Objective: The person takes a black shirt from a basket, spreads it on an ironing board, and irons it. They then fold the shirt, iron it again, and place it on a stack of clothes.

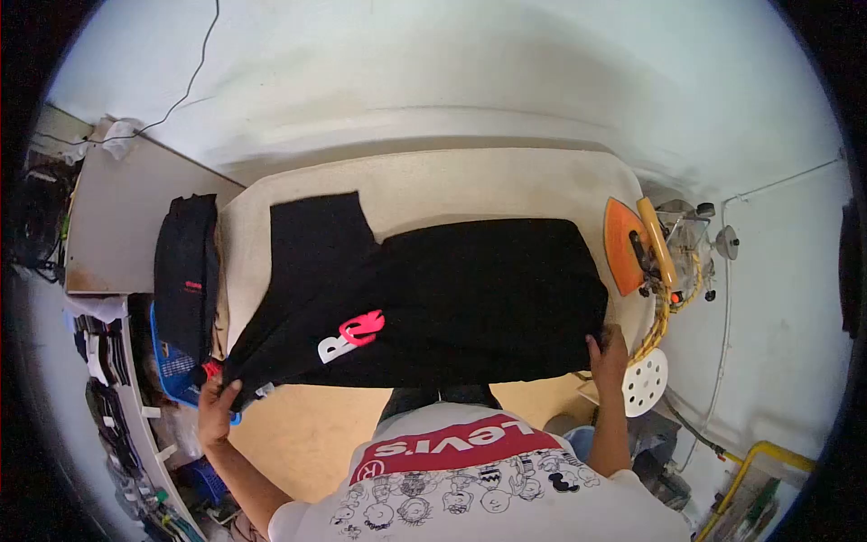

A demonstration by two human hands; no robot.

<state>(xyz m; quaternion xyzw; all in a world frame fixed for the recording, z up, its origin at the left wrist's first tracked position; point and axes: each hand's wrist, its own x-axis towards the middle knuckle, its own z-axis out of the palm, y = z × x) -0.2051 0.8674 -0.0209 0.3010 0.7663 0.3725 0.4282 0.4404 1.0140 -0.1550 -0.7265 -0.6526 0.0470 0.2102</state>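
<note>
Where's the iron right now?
In the head view the iron stands on its heel at the right end of the ironing table, just beyond the black shirt and above the right hand.

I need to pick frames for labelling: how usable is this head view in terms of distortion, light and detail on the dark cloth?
Head view: strong fisheye, dark corners, the board edge bowed; light is even and soft, no glare; the black shirt is nearly featureless, folds barely readable, only its print stands out; left hand and right hand sharp at the shirt's corners; iron clear.
</note>
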